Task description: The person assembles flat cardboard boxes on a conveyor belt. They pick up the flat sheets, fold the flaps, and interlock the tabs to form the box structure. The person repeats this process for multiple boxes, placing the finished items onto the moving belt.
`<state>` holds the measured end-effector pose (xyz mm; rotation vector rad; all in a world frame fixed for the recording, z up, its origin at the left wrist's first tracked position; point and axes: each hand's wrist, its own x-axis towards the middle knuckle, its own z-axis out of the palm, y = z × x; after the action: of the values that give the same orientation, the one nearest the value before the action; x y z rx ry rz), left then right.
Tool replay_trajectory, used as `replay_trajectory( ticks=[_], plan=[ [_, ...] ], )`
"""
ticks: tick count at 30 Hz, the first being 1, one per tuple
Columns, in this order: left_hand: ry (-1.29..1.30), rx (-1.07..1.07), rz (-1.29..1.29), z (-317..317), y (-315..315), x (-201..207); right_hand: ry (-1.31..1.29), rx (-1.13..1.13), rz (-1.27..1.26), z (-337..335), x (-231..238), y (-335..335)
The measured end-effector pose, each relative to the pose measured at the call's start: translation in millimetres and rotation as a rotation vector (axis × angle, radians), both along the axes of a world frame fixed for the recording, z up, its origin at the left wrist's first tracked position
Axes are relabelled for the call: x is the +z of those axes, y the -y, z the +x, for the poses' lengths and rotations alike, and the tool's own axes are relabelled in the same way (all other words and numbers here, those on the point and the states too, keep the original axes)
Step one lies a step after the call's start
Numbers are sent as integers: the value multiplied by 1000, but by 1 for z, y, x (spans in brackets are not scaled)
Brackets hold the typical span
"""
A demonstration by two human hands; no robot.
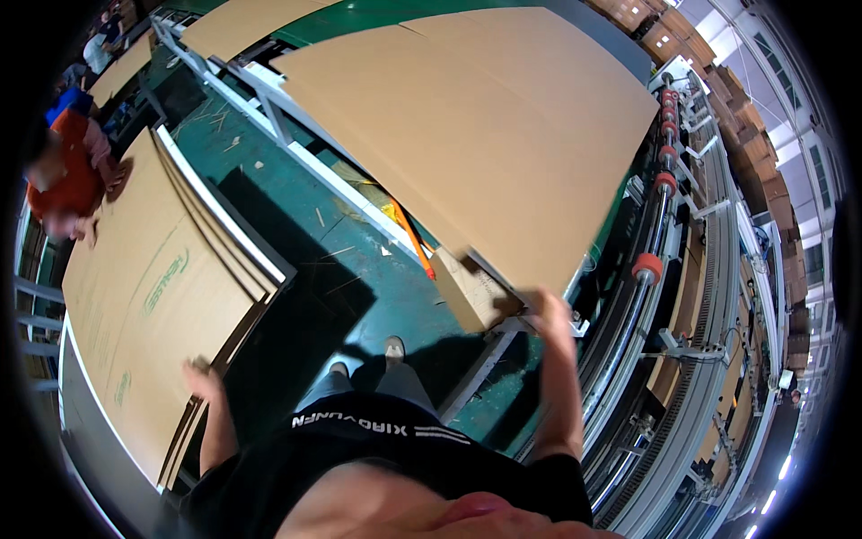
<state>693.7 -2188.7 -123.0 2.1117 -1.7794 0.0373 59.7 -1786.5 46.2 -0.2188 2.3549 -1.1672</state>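
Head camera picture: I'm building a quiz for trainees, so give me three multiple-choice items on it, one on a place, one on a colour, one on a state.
1. Where is the left hand?
A. on the stack of cardboard sheets
B. on the conveyor rollers
C. in a pocket

2. What colour is the floor?
A. grey
B. green
C. yellow

3. How is the right hand?
A. hanging free
B. gripping the corner of the big cardboard sheet
C. resting on a hip

Key: 1 A, its fingers lie on the stack's near edge; 2 B, green paint shows between the tables; 3 B, its fingers close on the sheet's near corner.
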Motion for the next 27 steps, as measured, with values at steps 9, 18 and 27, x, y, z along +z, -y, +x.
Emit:
replay_trajectory(
  ticks=[9,18,27],
  plan=[
    [-716,-634,466,-206,17,41,1524,443,-871,320,137,347],
    [-2355,-341,1493,-357,-4,71,1053,1296,-1733,148,365,348],
    [-1635,-496,823,-389,91,78,-1099,398,117,-140,-77,315]
  ],
)
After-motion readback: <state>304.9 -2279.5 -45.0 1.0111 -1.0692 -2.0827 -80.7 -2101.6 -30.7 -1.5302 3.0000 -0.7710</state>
